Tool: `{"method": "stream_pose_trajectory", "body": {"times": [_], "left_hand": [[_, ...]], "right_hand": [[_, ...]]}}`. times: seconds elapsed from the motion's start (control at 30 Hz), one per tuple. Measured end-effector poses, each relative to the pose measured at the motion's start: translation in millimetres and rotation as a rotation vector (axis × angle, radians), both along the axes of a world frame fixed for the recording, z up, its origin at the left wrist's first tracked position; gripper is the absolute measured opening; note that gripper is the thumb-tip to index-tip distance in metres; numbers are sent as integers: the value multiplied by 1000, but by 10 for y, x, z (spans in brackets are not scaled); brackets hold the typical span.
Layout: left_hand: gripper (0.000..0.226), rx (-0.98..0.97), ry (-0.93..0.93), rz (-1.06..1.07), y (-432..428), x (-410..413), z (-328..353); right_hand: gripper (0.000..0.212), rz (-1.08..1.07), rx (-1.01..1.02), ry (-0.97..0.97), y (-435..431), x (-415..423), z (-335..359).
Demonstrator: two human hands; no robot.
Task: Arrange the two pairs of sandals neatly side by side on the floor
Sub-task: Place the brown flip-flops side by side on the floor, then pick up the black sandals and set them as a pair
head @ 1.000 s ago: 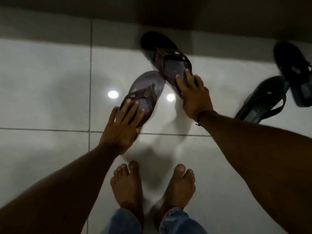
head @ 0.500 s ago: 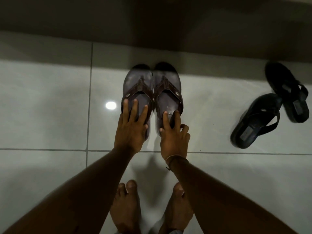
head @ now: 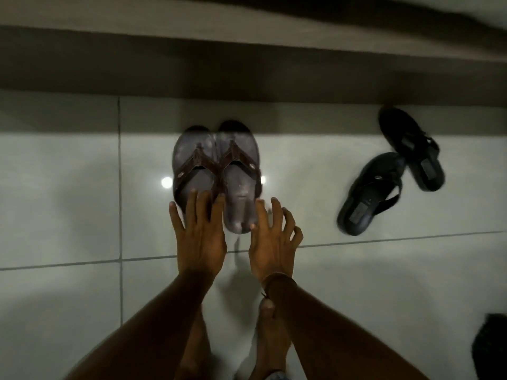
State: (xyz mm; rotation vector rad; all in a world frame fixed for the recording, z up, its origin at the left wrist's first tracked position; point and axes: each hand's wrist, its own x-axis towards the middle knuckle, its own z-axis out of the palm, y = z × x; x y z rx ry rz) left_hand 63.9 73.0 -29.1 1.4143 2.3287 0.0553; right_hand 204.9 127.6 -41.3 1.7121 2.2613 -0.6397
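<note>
Two brown sandals lie side by side on the pale tiled floor, toes toward the wall: the left brown sandal (head: 189, 163) and the right brown sandal (head: 240, 182), touching along their inner edges. My left hand (head: 199, 234) hovers over the left one's heel with fingers spread. My right hand (head: 270, 237) is just right of the other heel, fingers apart and holding nothing. Two black sandals lie askew at the right: the nearer black sandal (head: 369, 194) points up-right, and the farther black sandal (head: 411, 148) crosses its toe.
A dark wall base (head: 247, 72) runs across behind the sandals. My bare feet (head: 267, 335) stand just behind my hands. A dark object (head: 491, 349) sits at the lower right edge. Tile joints cross the floor (head: 68, 201) at the left and beneath my hands.
The brown sandals were splayed apart, then brought together side by side. Both hands have since lifted off their heels and opened. The black pair has not moved.
</note>
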Motion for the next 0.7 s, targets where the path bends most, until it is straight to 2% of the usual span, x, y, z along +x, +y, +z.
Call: {"method": "stream_pose_trajectory", "body": {"times": [0.1,0.23,0.33,0.47,0.6,0.7], "left_hand": [[79,0,-72,-176,170,535,302],[67,109,-218,-400,680,1331,471],[69,109,-272,-525,1228,1898,296],[68,148,-177,-719,1884,2368,-203],[63,139,-36,-701,2055,2609,-691],[62,172,-10,-543,1982,2835,-848]], "right_hand": [[53,-138,30,-52,186,612,298],[52,-196,116,-121,862,1633,491],[47,-263,173,-140,1614,2391,383],[47,-228,177,-64,2679,3129,35],[59,22,108,-34,3278,3581,-327],[65,90,113,-104,3331,3708,-516]]}}
